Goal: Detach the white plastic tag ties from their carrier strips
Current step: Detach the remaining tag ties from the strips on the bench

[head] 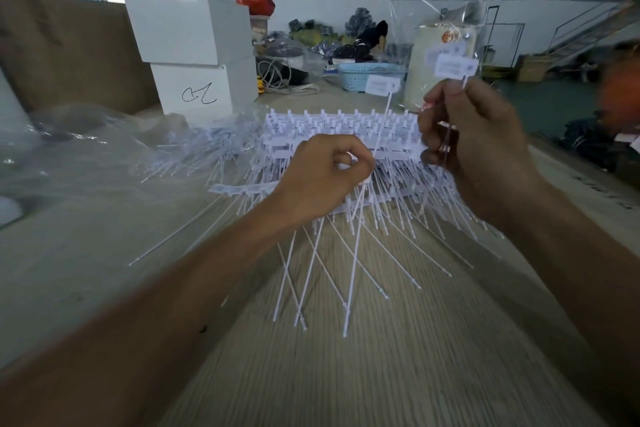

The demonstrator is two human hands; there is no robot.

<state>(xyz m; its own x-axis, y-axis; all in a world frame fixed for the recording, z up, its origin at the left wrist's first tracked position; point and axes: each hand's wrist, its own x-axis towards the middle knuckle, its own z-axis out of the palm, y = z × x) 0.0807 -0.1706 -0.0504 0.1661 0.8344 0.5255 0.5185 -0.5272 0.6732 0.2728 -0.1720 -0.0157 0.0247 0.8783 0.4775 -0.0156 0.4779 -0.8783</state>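
Observation:
A stack of white carrier strips with tag ties (346, 135) lies on the wooden table (398, 357), thin tails fanning toward me. My left hand (325, 177) is curled above the stack and pinches the tail of one tie whose flat tag (381, 84) sticks up at a slant. Several long tails hang down from under this hand. My right hand (467, 128), raised to the right, grips a small bundle of ties by their stems; their tags (450, 64) stand above the fingers.
Loose ties in clear plastic bags (86, 146) lie at the left. Two white boxes (194, 52) stand behind them. A blue basket (367, 76) and a pale drum (429, 55) sit at the table's far end. A clear bag (446, 3) rises behind my right hand.

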